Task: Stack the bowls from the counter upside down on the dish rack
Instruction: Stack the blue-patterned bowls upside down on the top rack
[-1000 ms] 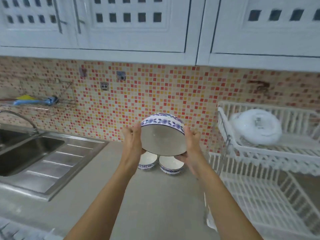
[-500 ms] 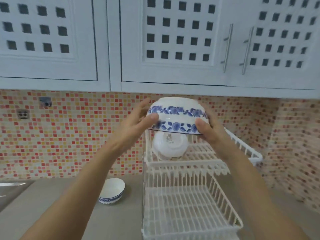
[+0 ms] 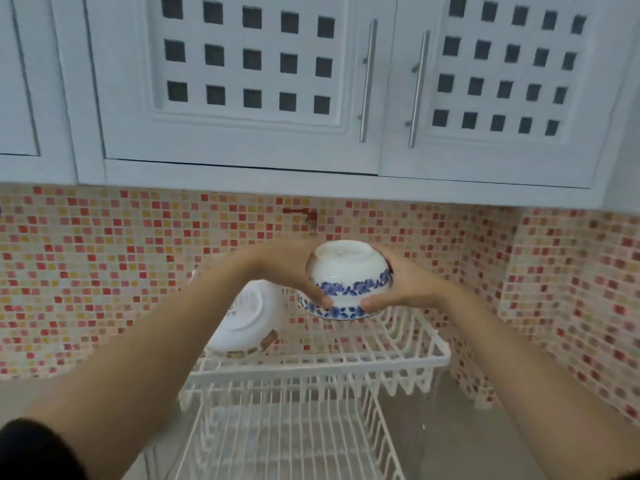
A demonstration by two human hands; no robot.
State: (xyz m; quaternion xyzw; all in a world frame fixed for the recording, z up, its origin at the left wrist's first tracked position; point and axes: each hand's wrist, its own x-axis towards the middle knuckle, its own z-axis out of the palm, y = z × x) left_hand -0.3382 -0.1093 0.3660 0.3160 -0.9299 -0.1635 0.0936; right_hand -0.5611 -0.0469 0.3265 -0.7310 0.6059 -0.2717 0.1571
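I hold a white bowl with blue flower bands [image 3: 348, 277] upside down, its foot ring facing up. My left hand [image 3: 294, 271] grips its left side and my right hand [image 3: 401, 287] grips its right side. The bowl hovers just above the back right part of the white dish rack's upper tier [image 3: 398, 355]. A white dish [image 3: 251, 317] leans tilted on the left of that tier, partly behind my left forearm. The bowls on the counter are out of view.
The rack's lower tier [image 3: 287, 441] is bare wire. White wall cabinets [image 3: 242, 81] with bar handles hang close above. A red and orange mosaic backsplash [image 3: 104, 271] runs behind the rack, and grey counter [image 3: 450, 427] shows to its right.
The bowl went from rim-toward-me over the counter to upside down, then came down from above the dish to just over the upper tier's right side. My view swung right toward the rack.
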